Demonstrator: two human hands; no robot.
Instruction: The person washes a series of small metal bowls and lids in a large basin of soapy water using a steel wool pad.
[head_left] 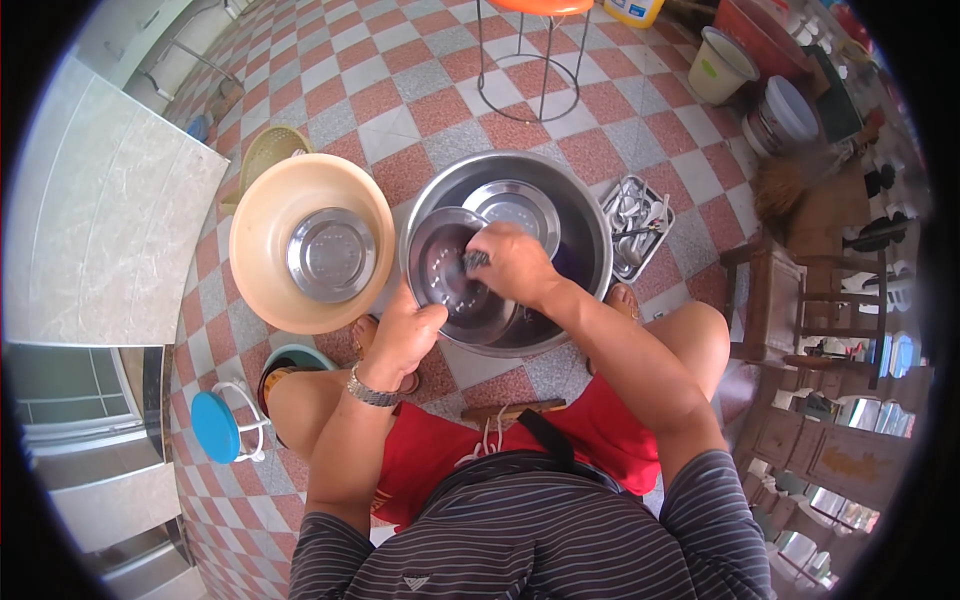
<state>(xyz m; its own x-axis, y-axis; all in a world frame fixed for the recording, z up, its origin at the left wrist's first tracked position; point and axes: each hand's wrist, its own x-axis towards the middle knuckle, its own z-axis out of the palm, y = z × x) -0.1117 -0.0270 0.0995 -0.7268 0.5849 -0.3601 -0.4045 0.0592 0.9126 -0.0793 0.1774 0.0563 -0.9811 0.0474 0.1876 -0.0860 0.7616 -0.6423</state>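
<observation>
My left hand (403, 335) grips the near-left rim of a round stainless steel bowl (440, 257), tilted above a large metal basin (603, 250). Closed inside that bowl, my right hand (517, 264) holds a dark grey steel wool scrubber (476, 261) against its inner surface. A second shiny metal dish (530, 205) lies in the basin, partly covered by the bowl and my right hand. On the left stands a peach plastic basin (258, 240) with a round steel dish (333, 253) inside. Right of the metal basin, a rectangular metal tray (662, 240) holds several spoons and other utensils.
A yellowish colander (265, 155) sits behind the peach basin. Ahead is an orange stool (545, 7); at the left is a blue-topped stool (215, 427). Buckets (720, 68), a straw broom (785, 185) and a wooden chair (775, 300) line the right side.
</observation>
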